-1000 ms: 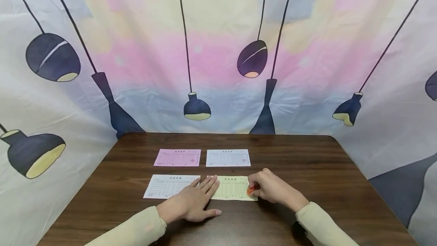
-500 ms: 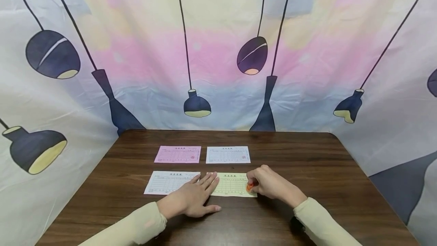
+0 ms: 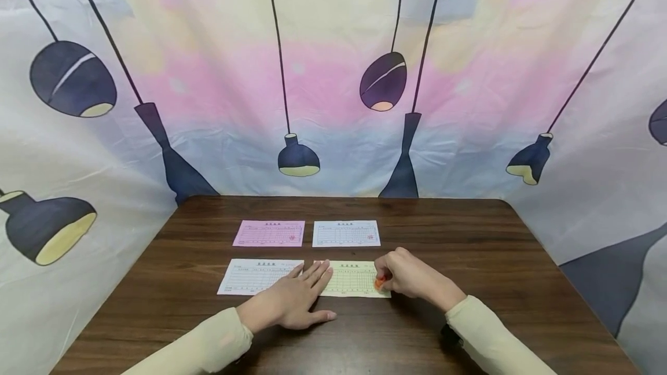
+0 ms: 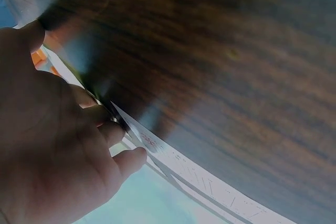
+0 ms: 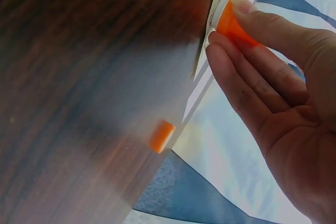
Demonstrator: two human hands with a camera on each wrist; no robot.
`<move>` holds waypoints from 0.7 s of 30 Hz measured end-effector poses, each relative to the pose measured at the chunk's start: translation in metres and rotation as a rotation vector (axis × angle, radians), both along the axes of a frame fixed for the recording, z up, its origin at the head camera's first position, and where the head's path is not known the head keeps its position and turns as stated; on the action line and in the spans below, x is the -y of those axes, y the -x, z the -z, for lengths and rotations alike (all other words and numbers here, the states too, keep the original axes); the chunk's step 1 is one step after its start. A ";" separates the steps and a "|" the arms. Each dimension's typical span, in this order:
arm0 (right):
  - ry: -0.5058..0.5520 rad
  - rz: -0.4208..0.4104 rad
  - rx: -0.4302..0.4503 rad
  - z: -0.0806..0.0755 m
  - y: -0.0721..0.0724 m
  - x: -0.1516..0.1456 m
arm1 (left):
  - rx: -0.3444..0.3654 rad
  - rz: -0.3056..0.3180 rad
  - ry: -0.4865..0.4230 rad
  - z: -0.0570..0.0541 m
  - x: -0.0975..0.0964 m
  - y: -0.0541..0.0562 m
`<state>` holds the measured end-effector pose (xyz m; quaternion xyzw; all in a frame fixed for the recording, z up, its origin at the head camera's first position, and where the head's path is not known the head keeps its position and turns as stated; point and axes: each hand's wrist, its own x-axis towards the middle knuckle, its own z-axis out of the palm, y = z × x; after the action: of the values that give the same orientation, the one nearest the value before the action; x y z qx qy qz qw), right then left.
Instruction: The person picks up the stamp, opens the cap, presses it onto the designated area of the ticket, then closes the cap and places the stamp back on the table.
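My right hand pinches a small orange stamp between thumb and fingers, at the right end of a yellow form slip. In the right wrist view, the white base of the stamp faces the slip and seems to touch it. My left hand rests with straight fingers spread over the left end of the yellow slip and the right end of a white slip. A red mark shows on a white slip in the left wrist view.
A pink slip and another white slip lie behind, each with a red mark at its right. An orange cap lies on the wooden table. A lamp-patterned cloth hangs behind the table.
The head view has tilted a little, so the scene sits slightly higher. Both hands stay at the yellow slip, and the right hand still holds the stamp at its right end.
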<state>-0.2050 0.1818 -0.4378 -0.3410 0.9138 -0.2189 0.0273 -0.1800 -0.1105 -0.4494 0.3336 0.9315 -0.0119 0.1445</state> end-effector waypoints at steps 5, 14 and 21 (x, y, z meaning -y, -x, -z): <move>-0.004 -0.020 0.008 -0.001 0.003 0.000 | -0.009 0.003 -0.019 0.000 0.001 0.000; -0.054 -0.059 0.061 -0.011 0.012 0.006 | -0.010 0.000 -0.019 -0.003 0.005 0.002; -0.025 -0.049 0.077 -0.005 0.008 0.000 | -0.003 0.010 -0.014 0.000 0.002 0.000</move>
<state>-0.2133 0.1815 -0.4325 -0.3543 0.9061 -0.2198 0.0718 -0.1804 -0.1124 -0.4493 0.3391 0.9302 -0.0068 0.1407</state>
